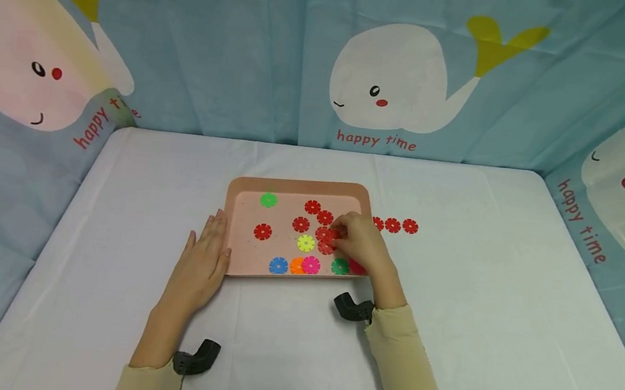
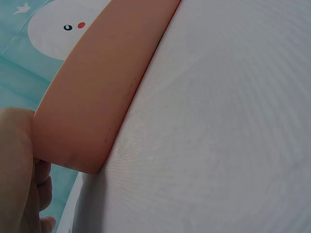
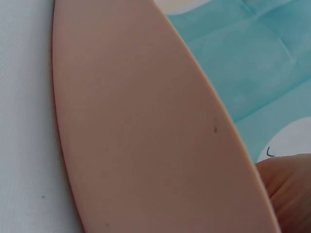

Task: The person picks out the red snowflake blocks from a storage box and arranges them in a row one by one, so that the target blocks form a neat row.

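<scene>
A shallow pink tray point(image 1: 245, 252) on the table holds several notched plastic discs, mostly red point(image 1: 262, 232). My left hand point(image 1: 199, 266) lies along the tray's left side, fingers straight and thumb by its near corner; in the left wrist view part of that hand point(image 2: 17, 170) is beside the tray's outer wall point(image 2: 92, 92). Over the tray's right part, my right hand point(image 1: 363, 244) has its fingers curled, thumb and fingertips pinching a red disc point(image 1: 332, 234) among other red ones. In the right wrist view the tray wall point(image 3: 146, 116) hides most of that hand point(image 3: 289, 194).
Right of the tray, several red discs point(image 1: 392, 225) lie in a row on the white table point(image 1: 486, 292). Inside are also a light green disc point(image 1: 268, 200), a yellow disc point(image 1: 306, 243), a blue disc point(image 1: 278, 266) and a pink disc point(image 1: 311, 265). A whale-print curtain point(image 1: 217, 68) stands behind.
</scene>
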Available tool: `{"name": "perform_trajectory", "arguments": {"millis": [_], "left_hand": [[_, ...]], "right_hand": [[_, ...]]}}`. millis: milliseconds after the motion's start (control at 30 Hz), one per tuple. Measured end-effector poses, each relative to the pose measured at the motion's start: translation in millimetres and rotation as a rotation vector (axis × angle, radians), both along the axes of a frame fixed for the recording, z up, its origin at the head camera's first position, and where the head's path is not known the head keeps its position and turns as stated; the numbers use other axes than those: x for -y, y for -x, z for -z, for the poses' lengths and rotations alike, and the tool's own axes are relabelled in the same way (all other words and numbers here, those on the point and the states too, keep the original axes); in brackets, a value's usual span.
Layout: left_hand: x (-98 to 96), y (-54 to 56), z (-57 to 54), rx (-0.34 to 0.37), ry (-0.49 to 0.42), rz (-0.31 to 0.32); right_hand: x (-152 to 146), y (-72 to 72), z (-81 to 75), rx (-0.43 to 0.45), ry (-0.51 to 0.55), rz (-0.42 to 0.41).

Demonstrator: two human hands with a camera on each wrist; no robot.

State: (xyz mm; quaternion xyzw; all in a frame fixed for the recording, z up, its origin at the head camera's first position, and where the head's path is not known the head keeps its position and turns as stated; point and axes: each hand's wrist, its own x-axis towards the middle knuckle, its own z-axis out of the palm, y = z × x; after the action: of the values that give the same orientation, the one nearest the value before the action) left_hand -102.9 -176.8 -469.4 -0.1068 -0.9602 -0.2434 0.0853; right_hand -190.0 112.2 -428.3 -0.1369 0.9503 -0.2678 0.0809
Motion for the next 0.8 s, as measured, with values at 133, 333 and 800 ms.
{"name": "perform_trajectory", "arguments": {"millis": [133,333,800], "left_hand": [[-0.6,0.1,0.3,0.001,0.004,-0.001],[-0.5,0.0,1.4,0.003,0.006,-0.004],[-0.5,-0.1,0.8,0.008,-0.004,-0.003]], "right_hand": [[-1.2,-0.5,1.0,0.001,0.000,-0.025],[-1.6,-0.7,2.5,0.007,0.020,-0.052],[-4.6,0.7,1.6,0.046,0.127,-0.110]]}}
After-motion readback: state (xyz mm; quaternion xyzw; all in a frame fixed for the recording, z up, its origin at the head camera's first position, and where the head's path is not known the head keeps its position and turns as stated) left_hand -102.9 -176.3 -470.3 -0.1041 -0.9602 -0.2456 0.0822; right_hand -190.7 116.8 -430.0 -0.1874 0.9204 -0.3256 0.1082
